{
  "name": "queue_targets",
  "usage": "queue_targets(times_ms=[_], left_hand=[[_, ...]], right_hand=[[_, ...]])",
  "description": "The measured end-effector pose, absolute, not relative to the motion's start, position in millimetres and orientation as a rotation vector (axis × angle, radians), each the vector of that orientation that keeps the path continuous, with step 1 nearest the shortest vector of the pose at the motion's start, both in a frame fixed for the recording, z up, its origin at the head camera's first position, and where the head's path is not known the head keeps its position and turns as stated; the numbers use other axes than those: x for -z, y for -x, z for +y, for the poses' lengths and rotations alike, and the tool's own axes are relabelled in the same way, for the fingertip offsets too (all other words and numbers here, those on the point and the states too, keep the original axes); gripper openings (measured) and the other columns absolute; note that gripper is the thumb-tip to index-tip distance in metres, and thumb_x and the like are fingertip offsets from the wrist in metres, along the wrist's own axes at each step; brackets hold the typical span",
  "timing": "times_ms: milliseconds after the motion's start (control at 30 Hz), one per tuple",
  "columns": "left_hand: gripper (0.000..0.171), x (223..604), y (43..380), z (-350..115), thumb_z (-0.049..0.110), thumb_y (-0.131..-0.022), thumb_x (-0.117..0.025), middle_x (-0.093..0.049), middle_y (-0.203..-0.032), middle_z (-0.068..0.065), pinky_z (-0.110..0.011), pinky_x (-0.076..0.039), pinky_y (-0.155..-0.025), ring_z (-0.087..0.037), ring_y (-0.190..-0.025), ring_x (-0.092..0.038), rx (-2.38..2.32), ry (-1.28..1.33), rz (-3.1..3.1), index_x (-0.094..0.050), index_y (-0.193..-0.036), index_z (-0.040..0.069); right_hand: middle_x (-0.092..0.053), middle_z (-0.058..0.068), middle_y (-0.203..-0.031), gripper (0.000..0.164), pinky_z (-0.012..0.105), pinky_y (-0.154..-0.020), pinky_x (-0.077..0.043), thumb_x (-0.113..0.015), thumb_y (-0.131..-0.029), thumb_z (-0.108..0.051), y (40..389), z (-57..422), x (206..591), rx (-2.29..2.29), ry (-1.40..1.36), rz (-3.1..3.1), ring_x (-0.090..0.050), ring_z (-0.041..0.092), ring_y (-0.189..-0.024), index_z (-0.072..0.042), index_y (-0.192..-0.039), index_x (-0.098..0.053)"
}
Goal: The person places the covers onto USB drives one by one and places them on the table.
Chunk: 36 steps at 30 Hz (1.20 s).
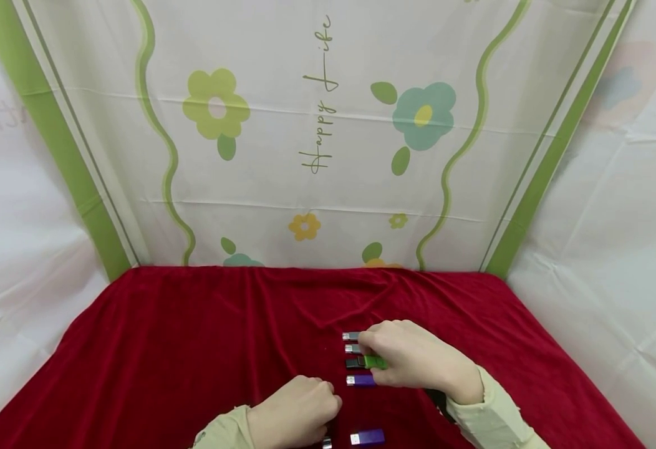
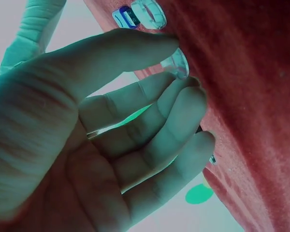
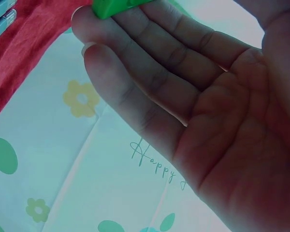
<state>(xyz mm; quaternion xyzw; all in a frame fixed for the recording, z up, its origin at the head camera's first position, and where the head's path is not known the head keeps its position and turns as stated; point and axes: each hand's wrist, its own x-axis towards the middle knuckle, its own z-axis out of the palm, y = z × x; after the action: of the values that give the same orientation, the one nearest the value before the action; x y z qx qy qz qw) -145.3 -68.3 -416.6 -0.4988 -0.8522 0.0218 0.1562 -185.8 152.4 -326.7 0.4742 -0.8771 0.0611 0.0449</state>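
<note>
In the head view my right hand (image 1: pixel 409 355) pinches a green USB stick (image 1: pixel 374 362) with a dark end, level with the row on the red cloth. Its green body (image 3: pixel 118 6) lies against my fingertips in the right wrist view. Above it in the row are two grey USB sticks with silver plugs, the upper grey stick (image 1: pixel 351 336) and the lower grey stick (image 1: pixel 353 349); below it is a purple stick (image 1: pixel 361 380). My left hand (image 1: pixel 297 411) hovers left of the row, fingers loosely curved. A silver plug (image 1: pixel 327 443) shows beneath it, mostly hidden.
Another purple USB stick (image 1: pixel 368 438) lies nearer me, right of my left hand. Red velvet cloth (image 1: pixel 193 337) with folds covers the table. A white flower-printed curtain (image 1: pixel 272 162) hangs behind it, and white curtain panels (image 1: pixel 603 262) flank both sides.
</note>
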Motion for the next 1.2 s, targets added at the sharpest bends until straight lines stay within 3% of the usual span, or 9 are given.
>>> queue_targets(times_ms=[367, 667, 867, 1033, 1200], left_hand=[[0.028, 416.6, 148.9, -71.0, 0.015, -0.062, -0.073, -0.037, -0.058, 0.007, -0.015, -0.029, -0.045, -0.006, -0.049, -0.036, -0.039, 1.368, -2.304, -0.046, -0.058, 0.018], [0.032, 408.5, 153.2, -74.2, 0.009, -0.065, -0.073, -0.031, -0.054, 0.012, -0.012, -0.024, -0.044, 0.001, -0.048, -0.023, 0.103, 1.424, -2.397, -0.043, -0.059, 0.019], [0.024, 386.7, 157.9, -80.1, 0.007, -0.071, -0.073, -0.036, -0.064, 0.009, -0.010, -0.027, -0.051, -0.002, -0.057, -0.030, 0.180, 1.368, -2.315, -0.052, -0.066, 0.017], [0.011, 359.1, 159.2, -88.2, 0.004, -0.078, -0.072, -0.050, -0.079, 0.004, -0.010, -0.040, -0.062, -0.008, -0.070, -0.046, 0.333, 1.232, -2.163, -0.066, -0.085, 0.010], [0.023, 341.8, 161.3, -96.4, 0.003, -0.083, -0.073, -0.059, -0.096, -0.001, -0.013, -0.048, -0.074, -0.011, -0.085, -0.056, 0.559, 1.195, -2.062, -0.069, -0.105, 0.005]], right_hand=[[-0.041, -0.016, -0.065, 0.030, 0.018, -0.047, -0.034, -0.078, -0.069, -0.010, 184.6, 153.0, 324.6, -0.195, -1.447, -2.667, -0.036, 0.001, -0.055, -0.020, -0.072, -0.050], [-0.039, -0.017, -0.065, 0.029, 0.018, -0.048, -0.034, -0.076, -0.069, -0.008, 182.4, 152.7, 321.4, -0.194, -1.440, -2.643, -0.036, 0.001, -0.055, -0.020, -0.072, -0.050], [-0.043, -0.014, -0.067, 0.025, 0.016, -0.049, -0.035, -0.074, -0.069, -0.005, 181.2, 154.0, 319.5, -0.250, -1.453, -2.578, -0.037, 0.000, -0.057, -0.019, -0.074, -0.053], [-0.050, -0.012, -0.074, 0.024, 0.012, -0.055, -0.038, -0.076, -0.070, -0.005, 181.8, 157.1, 317.5, -0.326, -1.480, -2.373, -0.041, -0.002, -0.061, -0.016, -0.083, -0.058], [-0.054, -0.011, -0.081, 0.029, 0.011, -0.057, -0.040, -0.079, -0.070, -0.004, 181.4, 158.9, 311.3, -0.402, -1.485, -2.186, -0.045, 0.000, -0.063, -0.014, -0.089, -0.060]])
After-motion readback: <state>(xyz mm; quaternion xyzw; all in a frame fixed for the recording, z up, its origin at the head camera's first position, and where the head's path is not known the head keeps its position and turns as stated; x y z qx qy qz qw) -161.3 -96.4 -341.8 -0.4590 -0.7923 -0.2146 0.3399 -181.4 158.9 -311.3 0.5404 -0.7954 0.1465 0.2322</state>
